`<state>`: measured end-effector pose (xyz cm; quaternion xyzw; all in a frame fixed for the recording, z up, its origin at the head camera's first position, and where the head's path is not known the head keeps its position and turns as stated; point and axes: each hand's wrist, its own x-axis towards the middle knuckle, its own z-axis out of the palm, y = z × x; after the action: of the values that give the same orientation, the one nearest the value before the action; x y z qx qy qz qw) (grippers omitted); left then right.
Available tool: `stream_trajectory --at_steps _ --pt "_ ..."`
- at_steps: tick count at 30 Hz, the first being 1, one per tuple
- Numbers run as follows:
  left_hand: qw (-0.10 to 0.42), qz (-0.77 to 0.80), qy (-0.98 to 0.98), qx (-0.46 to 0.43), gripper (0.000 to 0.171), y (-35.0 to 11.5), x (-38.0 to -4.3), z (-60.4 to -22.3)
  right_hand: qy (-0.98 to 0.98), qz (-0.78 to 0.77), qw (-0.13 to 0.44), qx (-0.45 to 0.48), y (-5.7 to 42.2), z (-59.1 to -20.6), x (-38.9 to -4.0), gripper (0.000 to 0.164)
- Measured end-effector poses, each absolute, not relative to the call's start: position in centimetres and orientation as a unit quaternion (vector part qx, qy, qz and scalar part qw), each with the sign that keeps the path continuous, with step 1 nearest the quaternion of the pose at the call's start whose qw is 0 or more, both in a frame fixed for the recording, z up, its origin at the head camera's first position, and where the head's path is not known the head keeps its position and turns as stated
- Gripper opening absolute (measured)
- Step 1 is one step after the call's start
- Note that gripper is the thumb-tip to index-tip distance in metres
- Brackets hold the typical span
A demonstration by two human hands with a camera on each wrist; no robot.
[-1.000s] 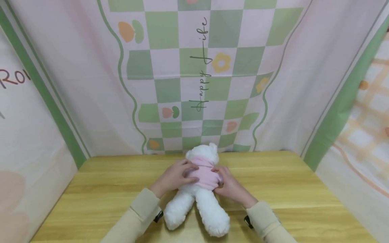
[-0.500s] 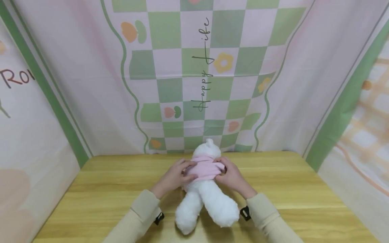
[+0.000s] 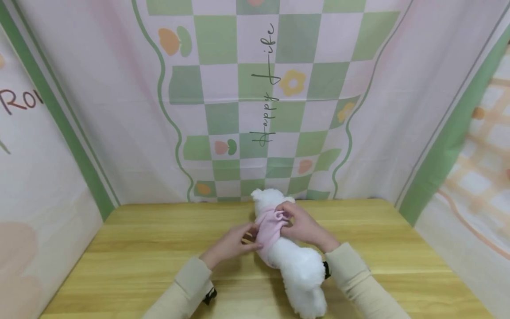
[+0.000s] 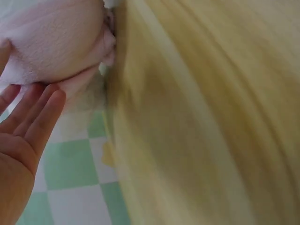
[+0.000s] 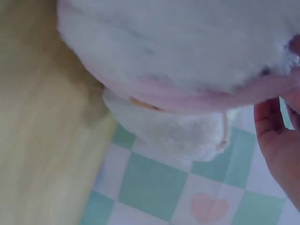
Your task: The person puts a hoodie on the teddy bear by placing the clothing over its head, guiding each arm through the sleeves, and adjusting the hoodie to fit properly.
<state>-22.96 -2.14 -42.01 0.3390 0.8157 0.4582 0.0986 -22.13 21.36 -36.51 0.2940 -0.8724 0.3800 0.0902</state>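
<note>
A white plush bear (image 3: 300, 266) in a pink top (image 3: 268, 235) lies on its side near the table's back edge, head toward the backdrop and legs toward me. My right hand (image 3: 306, 227) pinches the top at the bear's upper side. On the other side my left hand (image 3: 228, 244) touches the top with fingers and thumb spread apart. In the left wrist view, its nearly straight fingers (image 4: 44, 117) meet the pink cloth (image 4: 56, 37). White fur (image 5: 178, 42) fills much of the right wrist view, with the right hand (image 5: 281, 145) at the edge. The bear's face is hidden.
The wooden table (image 3: 139, 257) reaches back to a green-and-white checked cloth backdrop (image 3: 256, 88). Printed cloth walls (image 3: 44, 177) rise at both sides. A black wrist strap piece (image 3: 209, 296) shows under the left sleeve.
The bear has rolled onto its side, its legs swinging to the right. The right hand keeps hold of the top, while the left fingers have loosened and sit lower on the bear's side.
</note>
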Motion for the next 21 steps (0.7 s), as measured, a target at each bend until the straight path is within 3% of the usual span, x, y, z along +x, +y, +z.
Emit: stream_trajectory --at_steps 7,14,21 --pt "0.104 0.462 0.819 0.326 0.041 -4.3 -23.8 -42.0 -0.895 0.369 0.098 0.231 20.4 -37.7 -22.1 0.057" --pt "0.054 0.465 0.838 0.281 0.050 -5.3 -24.3 -39.4 -0.899 0.372 0.085 0.217 20.0 -38.2 -22.0 0.031" --pt "-0.003 0.435 0.857 0.276 0.047 -4.9 -24.6 -37.9 -0.876 0.388 0.068 0.277 19.7 -38.2 -21.8 0.027"
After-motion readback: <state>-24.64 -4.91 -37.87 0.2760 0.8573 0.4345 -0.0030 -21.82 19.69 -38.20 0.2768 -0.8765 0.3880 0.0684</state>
